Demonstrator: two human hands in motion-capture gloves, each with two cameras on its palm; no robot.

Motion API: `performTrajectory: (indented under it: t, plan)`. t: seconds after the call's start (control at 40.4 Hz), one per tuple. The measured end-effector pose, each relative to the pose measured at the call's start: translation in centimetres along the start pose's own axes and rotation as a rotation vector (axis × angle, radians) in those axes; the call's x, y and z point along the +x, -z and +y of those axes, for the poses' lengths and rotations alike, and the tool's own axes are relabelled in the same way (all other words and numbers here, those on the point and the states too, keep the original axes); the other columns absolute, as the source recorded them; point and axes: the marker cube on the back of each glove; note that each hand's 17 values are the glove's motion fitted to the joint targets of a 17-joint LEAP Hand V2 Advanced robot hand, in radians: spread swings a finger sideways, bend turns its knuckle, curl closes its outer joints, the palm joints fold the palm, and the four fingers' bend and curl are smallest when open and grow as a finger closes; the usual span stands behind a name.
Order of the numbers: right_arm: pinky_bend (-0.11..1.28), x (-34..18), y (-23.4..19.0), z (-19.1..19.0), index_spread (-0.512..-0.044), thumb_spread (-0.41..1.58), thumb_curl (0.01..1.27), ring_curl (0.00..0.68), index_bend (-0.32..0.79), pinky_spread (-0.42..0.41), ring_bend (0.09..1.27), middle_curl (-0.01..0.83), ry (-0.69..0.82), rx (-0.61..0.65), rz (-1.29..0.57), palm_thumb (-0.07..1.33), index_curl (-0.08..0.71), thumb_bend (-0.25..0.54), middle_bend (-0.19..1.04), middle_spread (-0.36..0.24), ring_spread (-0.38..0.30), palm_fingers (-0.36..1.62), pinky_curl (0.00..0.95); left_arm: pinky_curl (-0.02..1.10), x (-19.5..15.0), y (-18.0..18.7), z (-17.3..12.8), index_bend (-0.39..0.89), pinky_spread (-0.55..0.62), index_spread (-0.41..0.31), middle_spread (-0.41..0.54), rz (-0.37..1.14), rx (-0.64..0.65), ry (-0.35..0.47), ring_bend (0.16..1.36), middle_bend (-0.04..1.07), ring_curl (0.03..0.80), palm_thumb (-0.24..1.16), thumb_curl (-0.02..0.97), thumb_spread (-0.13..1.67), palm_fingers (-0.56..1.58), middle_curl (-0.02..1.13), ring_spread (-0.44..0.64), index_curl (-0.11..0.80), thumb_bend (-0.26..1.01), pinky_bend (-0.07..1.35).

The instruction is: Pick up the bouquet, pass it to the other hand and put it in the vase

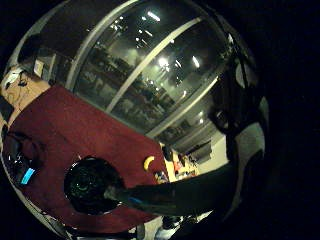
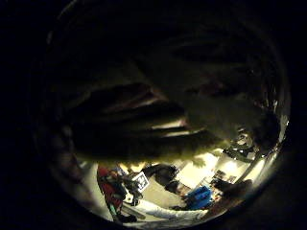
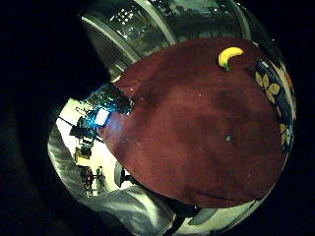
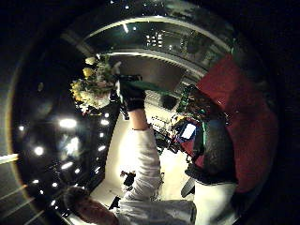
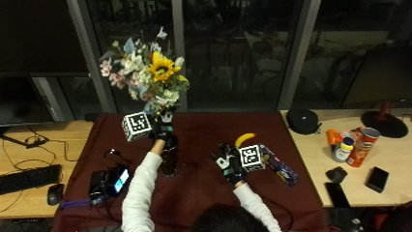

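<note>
Above the dark vase [image 5: 169, 157] on the red tablecloth [image 5: 199, 193], the left hand [image 5: 162, 129] grips the bouquet [image 5: 147, 72] by its stems, flowers raised high and upright. The right hand [image 5: 229, 166] hovers over the cloth near a banana [image 5: 244, 139], fingers relaxed, holding nothing

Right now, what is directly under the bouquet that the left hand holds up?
The vase stands on the red cloth below the bouquet; the left hand holds the stems above its mouth. Whether the stem ends are inside cannot be seen.
</note>
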Motion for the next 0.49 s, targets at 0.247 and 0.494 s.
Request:
performTrajectory:
  t: [0.247,0.494]
  plan:
    - [0.41,4.3,0.9,1.5,-0.231,1.05,0.53,0.395,0.12,0.025,0.48,0.464,-0.116,-0.041,0.024,0.90,0.301,-0.017,0.26,-0.108,-0.157,0.85,0.337,0.52,-15.1,4.2,10.8,0.02,0.03,0.031,-0.006,-0.026,-0.475,0.222,0.77,0.40,0.507,0.31,0.364,0.85,-0.33,0.59,0.01,0.420,-0.10,0.61]
    - [0.36,8.4,2.4,2.0,-0.231,1.07,0.53,0.396,0.13,0.059,0.44,0.463,-0.197,-0.013,-0.008,0.90,0.310,-0.016,0.23,-0.105,-0.155,0.84,0.333,0.34,-14.1,9.0,12.2,0.03,0.35,0.180,0.275,-0.080,-0.391,0.188,0.68,0.19,0.322,0.23,0.349,0.79,-0.21,0.36,0.32,0.249,-0.05,0.44]
